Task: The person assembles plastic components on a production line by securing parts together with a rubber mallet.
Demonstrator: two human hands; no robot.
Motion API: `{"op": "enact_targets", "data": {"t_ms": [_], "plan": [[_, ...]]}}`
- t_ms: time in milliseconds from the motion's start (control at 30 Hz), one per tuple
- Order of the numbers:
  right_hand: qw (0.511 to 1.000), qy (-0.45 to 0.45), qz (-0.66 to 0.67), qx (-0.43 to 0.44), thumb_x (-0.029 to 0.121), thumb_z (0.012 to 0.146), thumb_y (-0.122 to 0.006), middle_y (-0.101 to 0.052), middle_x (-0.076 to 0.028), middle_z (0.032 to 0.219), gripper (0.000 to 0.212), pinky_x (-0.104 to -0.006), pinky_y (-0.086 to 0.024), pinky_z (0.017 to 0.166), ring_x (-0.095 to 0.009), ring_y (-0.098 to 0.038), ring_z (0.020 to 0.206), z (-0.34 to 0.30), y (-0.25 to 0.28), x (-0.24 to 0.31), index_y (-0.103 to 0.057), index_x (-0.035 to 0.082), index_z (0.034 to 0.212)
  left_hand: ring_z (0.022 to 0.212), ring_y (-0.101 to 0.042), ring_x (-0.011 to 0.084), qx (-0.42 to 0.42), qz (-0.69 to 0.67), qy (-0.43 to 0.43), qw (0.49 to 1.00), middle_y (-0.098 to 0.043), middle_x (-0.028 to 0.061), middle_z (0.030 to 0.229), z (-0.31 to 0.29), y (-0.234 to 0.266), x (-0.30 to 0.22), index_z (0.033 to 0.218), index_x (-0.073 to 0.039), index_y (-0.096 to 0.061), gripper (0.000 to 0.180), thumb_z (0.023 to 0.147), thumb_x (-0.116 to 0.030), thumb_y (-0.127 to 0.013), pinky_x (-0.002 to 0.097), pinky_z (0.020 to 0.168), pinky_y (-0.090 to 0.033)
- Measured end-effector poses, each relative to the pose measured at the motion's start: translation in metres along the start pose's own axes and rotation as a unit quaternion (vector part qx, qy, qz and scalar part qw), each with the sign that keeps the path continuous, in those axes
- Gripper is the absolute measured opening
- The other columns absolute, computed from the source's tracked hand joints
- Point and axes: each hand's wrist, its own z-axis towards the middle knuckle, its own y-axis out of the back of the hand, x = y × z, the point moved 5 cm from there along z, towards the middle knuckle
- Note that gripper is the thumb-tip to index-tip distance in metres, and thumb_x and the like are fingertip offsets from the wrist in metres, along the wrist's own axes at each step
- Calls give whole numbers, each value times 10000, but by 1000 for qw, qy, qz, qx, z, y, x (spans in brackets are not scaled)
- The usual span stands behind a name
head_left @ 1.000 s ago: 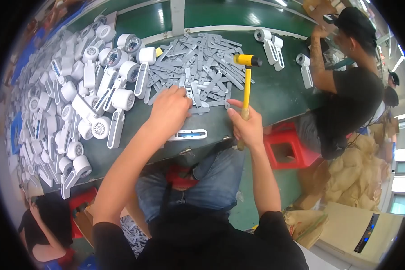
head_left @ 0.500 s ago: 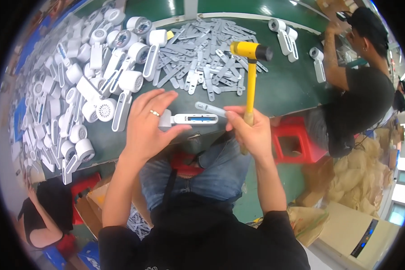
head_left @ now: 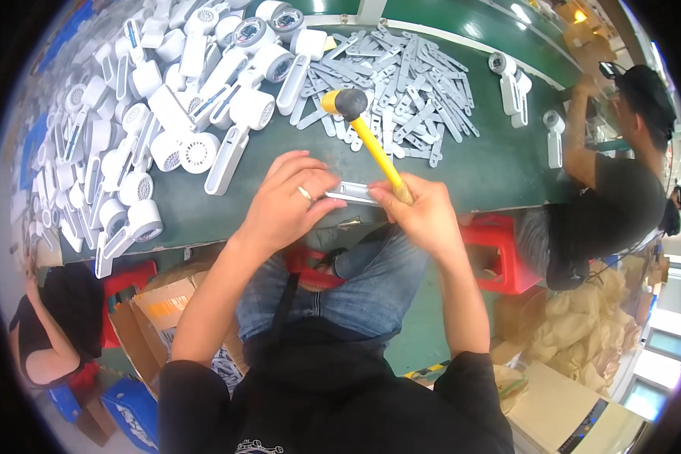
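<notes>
I am pinching one grey strip [head_left: 353,194] at the table's near edge, my left hand [head_left: 284,203] curled over its left end, my right hand [head_left: 424,213] closed round one yellow mallet [head_left: 371,144] (head tilted up-left). Beyond are lying grey strips [head_left: 408,83] and white housings [head_left: 166,98], too many to count. Half a second ago my left palm lay flat.

brown cardboard box [head_left: 155,306] under bench, blue crate [head_left: 140,412] beside
</notes>
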Motion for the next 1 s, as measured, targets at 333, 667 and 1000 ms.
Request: {"op": "enact_targets", "data": {"t_ms": [333,667,1000], "plan": [[997,-37,18,64,207,998,-768,-631,7,677,186,-281,-441,577,-70,-564,612,7,5,6,-786,46,1090,1074,-698,249,-2,-50,35,998,-748,29,994,3,-1,3,993,-94,-773,256,795,-194,-899,428,980,-523],[998,-6,17,52,227,986,-783,-642,-21,640,199,-299,-459,574,-87,-581,589,6,4,-3,-801,53,1081,1069,-673,308,-22,-54,70,996,-734,60,1095,-1,0,5,1117,-87,-716,413,781,-206,-924,446,967,-520],[998,-10,-15,58,233,987,-772,-635,-45,639,198,-327,-460,578,-112,-596,587,9,3,3,-796,57,1075,1050,-655,334,-26,-44,90,995,-751,65,1065,-2,-2,8,1246,-84,-661,565,773,-220,-938,449,965,-523]]}}
